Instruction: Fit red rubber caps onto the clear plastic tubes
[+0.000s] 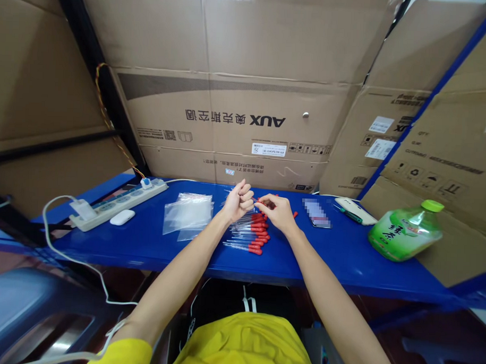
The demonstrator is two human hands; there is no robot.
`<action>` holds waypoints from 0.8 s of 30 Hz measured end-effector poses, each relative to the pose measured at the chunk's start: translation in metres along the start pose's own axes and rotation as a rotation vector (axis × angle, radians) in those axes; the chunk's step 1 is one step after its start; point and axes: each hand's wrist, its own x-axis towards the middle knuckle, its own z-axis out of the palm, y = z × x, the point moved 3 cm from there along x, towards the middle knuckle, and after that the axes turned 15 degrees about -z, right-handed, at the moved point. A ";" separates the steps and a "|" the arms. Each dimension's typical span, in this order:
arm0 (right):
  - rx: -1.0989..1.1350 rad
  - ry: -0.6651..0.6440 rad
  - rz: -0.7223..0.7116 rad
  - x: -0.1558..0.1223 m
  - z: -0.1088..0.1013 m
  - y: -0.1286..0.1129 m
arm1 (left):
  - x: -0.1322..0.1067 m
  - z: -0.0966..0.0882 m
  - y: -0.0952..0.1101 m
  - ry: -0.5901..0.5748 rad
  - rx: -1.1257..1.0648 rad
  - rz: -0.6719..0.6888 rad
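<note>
Near the middle of the table, my left hand is closed in a loose fist. Faint thin tips show just left of it, and a red bulb shows at its right side. My right hand pinches a dropper by its red rubber bulb, close against the left fist; the dropper's glass part is mostly hidden by the fingers. Below both hands lies a pile of droppers with clear thin tubes pointing left and red bulbs to the right. Left of the pile are clear plastic bags, stacked unevenly.
A power strip with plugs and a white earbud case lie at the left. Rightward are a phone, a green-handled screwdriver on a pale flat object, and a green drink bottle. Cardboard walls the blue table.
</note>
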 end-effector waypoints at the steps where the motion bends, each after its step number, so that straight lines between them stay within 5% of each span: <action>1: 0.033 -0.003 0.035 0.000 0.000 0.000 | 0.000 0.002 -0.001 -0.001 -0.011 0.021; 10: 0.396 -0.007 0.183 0.003 0.005 0.001 | -0.006 0.005 0.002 -0.041 -0.067 0.143; 24: 0.351 0.054 0.182 0.002 0.006 -0.001 | 0.000 -0.001 0.003 0.065 0.018 0.079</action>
